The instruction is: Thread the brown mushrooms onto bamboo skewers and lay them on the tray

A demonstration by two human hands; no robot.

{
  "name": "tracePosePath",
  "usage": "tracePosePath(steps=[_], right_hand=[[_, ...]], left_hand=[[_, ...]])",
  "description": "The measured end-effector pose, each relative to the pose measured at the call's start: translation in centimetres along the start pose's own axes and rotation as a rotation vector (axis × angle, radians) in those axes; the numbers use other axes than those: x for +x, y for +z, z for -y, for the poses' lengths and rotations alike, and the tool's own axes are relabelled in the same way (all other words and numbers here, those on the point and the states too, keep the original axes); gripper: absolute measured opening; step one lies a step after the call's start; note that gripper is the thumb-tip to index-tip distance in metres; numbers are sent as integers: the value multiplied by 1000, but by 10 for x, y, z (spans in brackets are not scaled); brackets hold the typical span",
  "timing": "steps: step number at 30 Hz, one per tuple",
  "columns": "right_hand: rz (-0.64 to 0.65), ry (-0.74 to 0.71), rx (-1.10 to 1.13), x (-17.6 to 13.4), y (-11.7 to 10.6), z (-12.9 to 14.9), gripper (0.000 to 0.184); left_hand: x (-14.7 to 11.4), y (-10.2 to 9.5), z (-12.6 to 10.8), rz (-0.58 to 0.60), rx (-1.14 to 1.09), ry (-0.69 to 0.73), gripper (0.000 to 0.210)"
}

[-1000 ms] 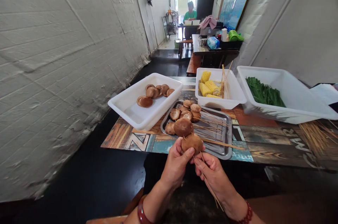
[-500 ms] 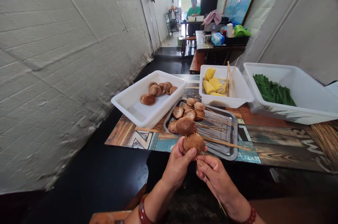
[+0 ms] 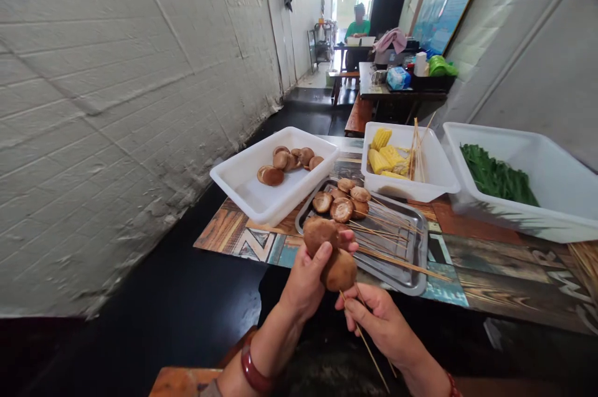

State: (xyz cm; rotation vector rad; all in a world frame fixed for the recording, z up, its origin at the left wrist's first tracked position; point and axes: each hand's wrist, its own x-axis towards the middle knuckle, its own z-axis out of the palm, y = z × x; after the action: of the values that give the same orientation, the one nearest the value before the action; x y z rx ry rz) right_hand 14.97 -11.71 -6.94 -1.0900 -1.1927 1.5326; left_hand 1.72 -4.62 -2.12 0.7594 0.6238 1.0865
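My left hand is closed around a brown mushroom cap, its thumb pressed on the cap. Just below sits a second brown mushroom, and two thin bamboo skewers run down from it. Those sticks are pinched in my right hand, under the lower mushroom. Whether the skewers reach into the upper cap is hidden. Behind my hands, a metal tray holds several skewered mushrooms, sticks pointing right.
A white tub with loose mushrooms stands at left. Beyond the tray is a white tub of corn and skewers; right of it, another tub holds green leaves. Farther back, a person in green sits at a table.
My left hand has shifted up from the lower mushroom to grip the upper one. The mushrooms and skewers have come slightly lower and nearer. The view has turned a little left.
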Motion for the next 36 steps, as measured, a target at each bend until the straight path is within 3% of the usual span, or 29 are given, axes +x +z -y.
tracePosePath(steps=[4,15,21,24,30,36], right_hand=[[33,-3,-43,-3,2,3,43],[30,-56,-110,-9,10,6,46],[83,12,-107,-13,22,8,30],[2,-41,-316,-14,24,5,34],[-267,-321,-848,-16,9,2,36],[-430,-486,-1012,-27,-23,7,34]], left_hand=[[-2,5,-7,-40,-86,-21,40],[-11,8,-12,-10,-137,49,47],[-3,-6,-21,-235,-141,114,42],[1,-14,-25,-297,-152,104,44],[-1,-17,-19,-264,-104,129,47],[-4,-37,-6,-184,72,129,46]])
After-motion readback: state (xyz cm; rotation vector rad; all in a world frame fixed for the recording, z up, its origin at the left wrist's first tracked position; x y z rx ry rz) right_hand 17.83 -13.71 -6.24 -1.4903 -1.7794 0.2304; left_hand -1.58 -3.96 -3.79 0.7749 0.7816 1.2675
